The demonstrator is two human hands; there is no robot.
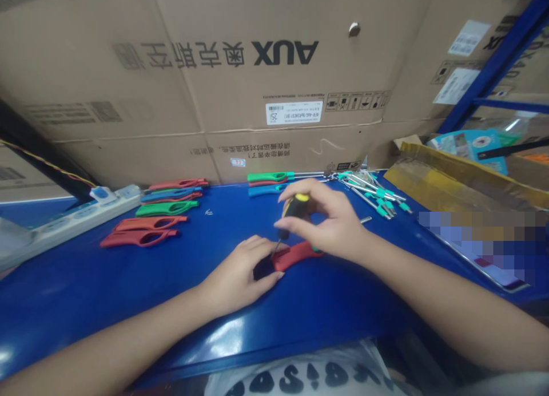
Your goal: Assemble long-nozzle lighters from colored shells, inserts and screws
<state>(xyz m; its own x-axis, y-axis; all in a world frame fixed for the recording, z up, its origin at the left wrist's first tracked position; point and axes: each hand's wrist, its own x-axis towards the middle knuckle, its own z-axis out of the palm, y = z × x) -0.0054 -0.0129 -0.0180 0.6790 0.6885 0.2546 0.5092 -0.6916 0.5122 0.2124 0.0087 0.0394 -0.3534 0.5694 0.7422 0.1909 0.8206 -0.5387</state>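
In my right hand (326, 216) is a black and yellow screwdriver (297, 208), its handle gripped in closed fingers. The thin shaft points down to the left end of a red lighter handle (295, 257) lying on the blue table. My left hand (244, 273) curls round that same end, thumb in front and fingers behind, holding it. A bit of green shows behind the red handle, mostly hidden by my right hand. Whether the screwdriver tip sits in a screw cannot be made out.
Red, blue and green lighter handles (167, 208) lie at the left beside a white power strip (86, 216). Lighters with metal tubes (268, 177) and metal rods with teal ends (377, 195) lie at the back. A carton (240, 98) stands behind; a phone (476, 258) lies right.
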